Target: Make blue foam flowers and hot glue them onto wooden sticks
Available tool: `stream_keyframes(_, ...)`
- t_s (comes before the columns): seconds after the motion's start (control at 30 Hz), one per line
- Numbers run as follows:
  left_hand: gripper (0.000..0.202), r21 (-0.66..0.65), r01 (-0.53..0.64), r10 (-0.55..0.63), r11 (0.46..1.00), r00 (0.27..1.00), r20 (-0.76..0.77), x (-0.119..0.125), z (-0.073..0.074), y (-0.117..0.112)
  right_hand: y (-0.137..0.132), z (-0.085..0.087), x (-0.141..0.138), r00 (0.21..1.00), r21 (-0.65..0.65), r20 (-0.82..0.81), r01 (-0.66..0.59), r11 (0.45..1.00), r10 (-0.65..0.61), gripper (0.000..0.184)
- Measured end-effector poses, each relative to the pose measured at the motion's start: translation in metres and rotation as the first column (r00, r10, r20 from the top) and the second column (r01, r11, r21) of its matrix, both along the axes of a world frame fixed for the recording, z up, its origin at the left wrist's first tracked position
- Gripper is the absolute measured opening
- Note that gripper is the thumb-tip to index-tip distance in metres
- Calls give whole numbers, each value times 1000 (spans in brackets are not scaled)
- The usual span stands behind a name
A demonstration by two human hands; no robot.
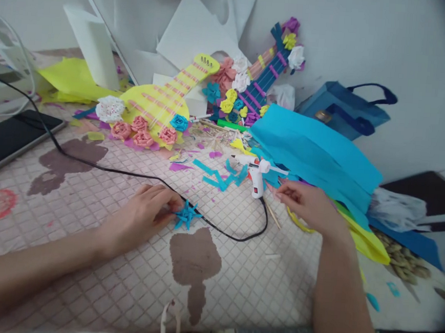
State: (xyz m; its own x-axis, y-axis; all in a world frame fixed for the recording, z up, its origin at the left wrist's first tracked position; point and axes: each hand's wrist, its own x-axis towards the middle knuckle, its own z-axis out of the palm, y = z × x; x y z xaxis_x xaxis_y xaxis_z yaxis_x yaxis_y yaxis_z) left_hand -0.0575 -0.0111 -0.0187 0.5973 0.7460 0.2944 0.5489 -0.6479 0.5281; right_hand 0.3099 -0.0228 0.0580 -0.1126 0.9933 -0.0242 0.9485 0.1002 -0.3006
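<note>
My left hand (150, 207) is closed at the fingertips on a small blue paper flower (187, 215) with pointed petals, low over the quilted tablecloth. To the right, my right hand (306, 203) has its fingers bent together in a pinch; what they hold, if anything, is too small to make out. Just left of those fingers stands a white hot glue gun (257, 182), its nozzle pointing left and a glue stick out of its back. Its black cord (236, 238) loops across the cloth and runs behind the blue flower. Cut blue paper strips (221, 181) lie beside the gun.
A yellow paper guitar (153, 107) with paper roses and a blue paper guitar (265, 82) rest at the back. Blue crepe paper (316, 148) covers the right rear, before a blue bag (343, 106). A phone (16, 137) lies at left. Peanuts (400, 257) sit at right.
</note>
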Motion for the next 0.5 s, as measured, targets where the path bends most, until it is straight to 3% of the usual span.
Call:
stream_keyframes(0.27, 14, 19, 6, -6, 1000, 1000, 4, -1, 0, 0, 16, -33, -16, 976, 29, 203, 82, 996, -86, 6)
stream_keyframes(0.5, 13, -2, 14, -14, 1000, 1000, -26, -1, 5, -2, 15, -32, -17, 955, 1, 273, 122, 993, -118, 14)
